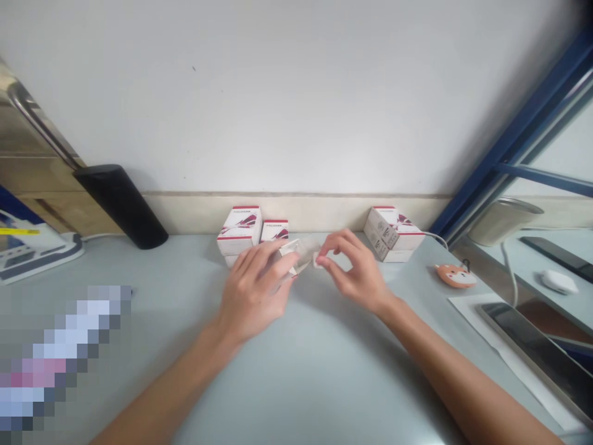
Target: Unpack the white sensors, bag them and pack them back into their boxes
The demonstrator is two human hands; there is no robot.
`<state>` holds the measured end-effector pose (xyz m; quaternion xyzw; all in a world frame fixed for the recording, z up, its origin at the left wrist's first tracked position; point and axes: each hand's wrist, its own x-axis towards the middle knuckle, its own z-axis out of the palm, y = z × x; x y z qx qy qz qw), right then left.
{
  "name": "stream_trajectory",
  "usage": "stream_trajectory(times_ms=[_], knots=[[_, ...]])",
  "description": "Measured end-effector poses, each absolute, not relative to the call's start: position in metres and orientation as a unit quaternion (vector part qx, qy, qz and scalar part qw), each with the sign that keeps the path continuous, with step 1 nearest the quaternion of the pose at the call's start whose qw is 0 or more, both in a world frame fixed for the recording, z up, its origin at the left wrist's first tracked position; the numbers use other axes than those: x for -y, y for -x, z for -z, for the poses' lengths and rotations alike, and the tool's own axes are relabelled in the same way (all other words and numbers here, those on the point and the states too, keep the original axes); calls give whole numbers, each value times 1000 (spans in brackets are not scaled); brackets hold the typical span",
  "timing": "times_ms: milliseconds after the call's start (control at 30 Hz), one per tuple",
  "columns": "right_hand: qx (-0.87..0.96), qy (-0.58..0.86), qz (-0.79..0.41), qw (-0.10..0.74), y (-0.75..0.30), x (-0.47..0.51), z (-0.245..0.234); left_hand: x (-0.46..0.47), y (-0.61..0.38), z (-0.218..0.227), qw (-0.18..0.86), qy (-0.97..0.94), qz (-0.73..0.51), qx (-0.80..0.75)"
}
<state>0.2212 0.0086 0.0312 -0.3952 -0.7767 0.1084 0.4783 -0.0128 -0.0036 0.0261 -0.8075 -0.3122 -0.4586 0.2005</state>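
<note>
My left hand [252, 290] is wrapped around a small white carton [291, 248], its open end turned to the right. Most of this carton hides behind my fingers. Just right of the opening, my right hand [359, 275] pinches a small white piece [317, 260] between thumb and fingertips. What that piece is, I cannot make out. Behind my left hand stand a white box with a red edge and purple pattern [239, 224] and a similar box [275, 230]. Beyond my right hand is a group of matching boxes [389, 235].
A black cylinder [123, 207] leans at the back left, near a white-and-grey device [41, 250]. A pixelated object [60, 358] lies front left. On the right are an orange animal-faced case [455, 275], a dark-screened phone or tablet [532, 352] on white paper, and a blue-framed mirror [514, 117].
</note>
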Motion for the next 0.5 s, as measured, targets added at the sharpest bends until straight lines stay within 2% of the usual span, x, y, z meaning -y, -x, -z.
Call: stream_trajectory(times_ms=[100, 233, 333, 500], knots=[[711, 503, -95, 482, -235, -22, -26, 2, 13, -25, 199, 800, 467, 319], [692, 638, -86, 328, -255, -40, -10, 2, 14, -25, 196, 800, 471, 316], [696, 657, -90, 276, -260, -46, 1, 3, 14, -25, 194, 802, 470, 313], [698, 663, -97, 254, -257, -47, 6, 3, 14, -25, 190, 804, 469, 313]])
